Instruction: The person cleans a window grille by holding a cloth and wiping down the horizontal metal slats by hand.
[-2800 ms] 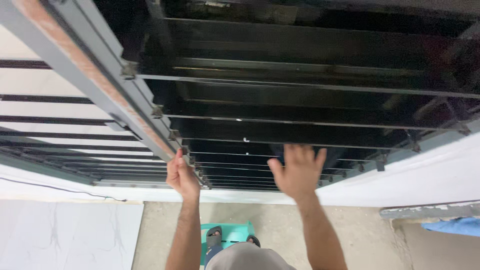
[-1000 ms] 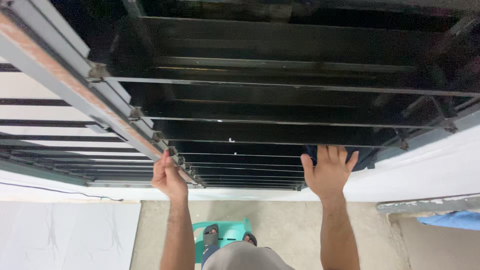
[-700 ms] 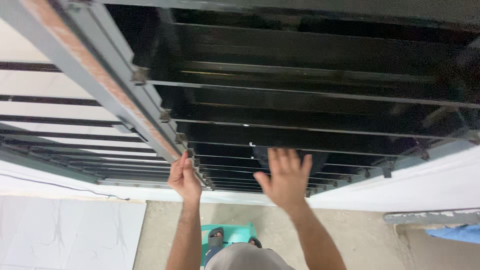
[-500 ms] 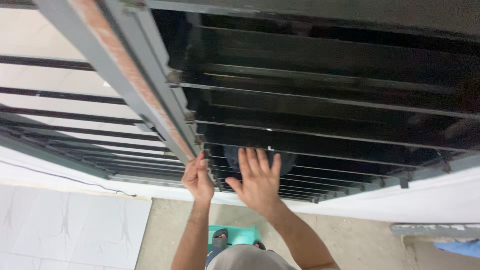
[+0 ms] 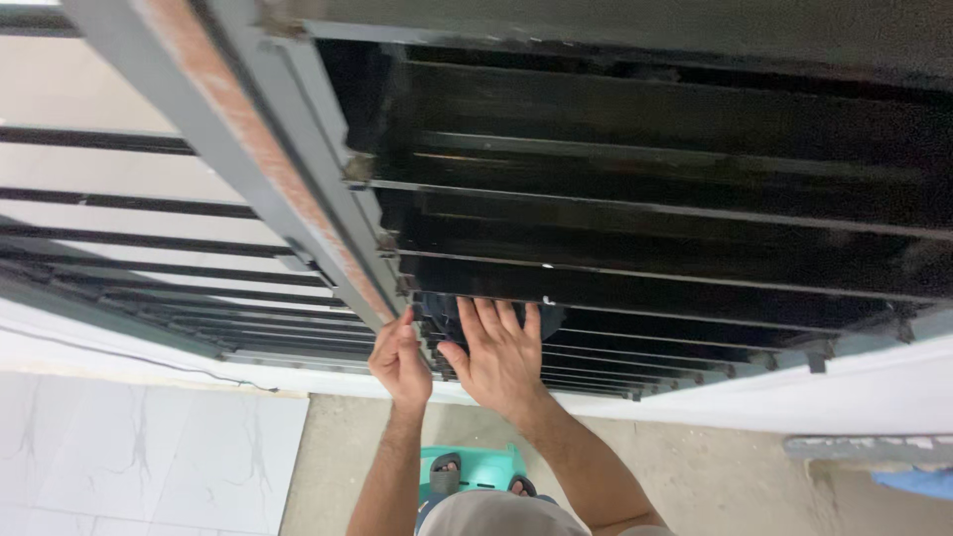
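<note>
Head view: right hand (image 5: pixel 499 357) spread flat on glossy dark glass louvres (image 5: pixel 645 288); left hand (image 5: pixel 399 359) pinches grey frame (image 5: pixel 298 189)

Below the gripping hands: bare concrete floor (image 5: pixel 695 476), with a teal plastic stool (image 5: pixel 475 465) standing on it under two sandalled feet; white marble-patterned tiles (image 5: pixel 139 457) adjoining to the left, a blue object (image 5: pixel 918 481) lying at far right

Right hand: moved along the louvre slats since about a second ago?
Yes. The right hand slid left along the dark glass slats, from their right end to beside the grey frame post and the left hand.
</note>
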